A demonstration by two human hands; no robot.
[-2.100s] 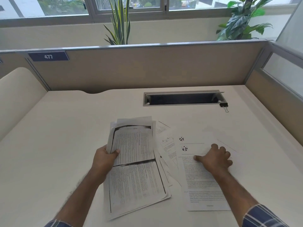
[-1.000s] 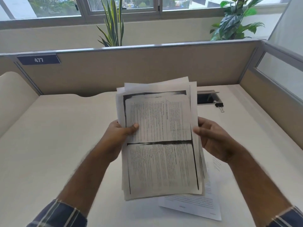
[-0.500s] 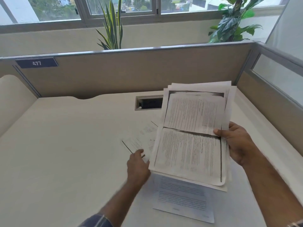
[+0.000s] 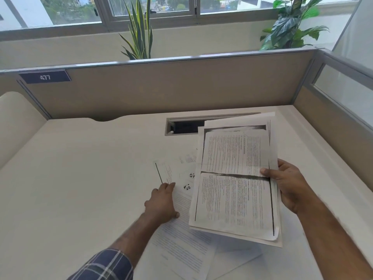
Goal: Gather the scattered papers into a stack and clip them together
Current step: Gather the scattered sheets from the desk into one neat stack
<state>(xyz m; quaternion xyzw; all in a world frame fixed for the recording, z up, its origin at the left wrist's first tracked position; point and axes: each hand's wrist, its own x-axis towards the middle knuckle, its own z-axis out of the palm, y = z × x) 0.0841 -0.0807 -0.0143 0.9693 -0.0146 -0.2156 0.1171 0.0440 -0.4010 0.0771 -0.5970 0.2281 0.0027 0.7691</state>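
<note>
Status: gathering is partly done. Most papers already form a stack (image 4: 236,178), held clear of the desk (image 4: 80,178). The stack is not squared; sheet edges fan out at the top and bottom. At least two loose sheets (image 4: 181,199) still lie flat on the desk, overlapping, to the left of and below the stack. More may lie under the stack; this cannot be confirmed. No clip is on the stack, and none is visible in this view. The stack covers the right end of the cable slot (image 4: 181,127).

Remaining, as judged: collect the loose sheets, add them to the stack, align the edges, fit the clip.

Right hand (image 4: 290,188): closed on the right edge of the stack, thumb across the top page, fingers behind. The stack is tilted, its top edge away from the person. The forearm enters from the lower right.

Left hand (image 4: 162,203): palm down on the loose sheets, fingers extended and pressed flat. It grips nothing. The fingertips rest at the left edge of the upper sheet. The arm reaches in from the lower left, with a plaid sleeve (image 4: 105,265) at the forearm.
</note>
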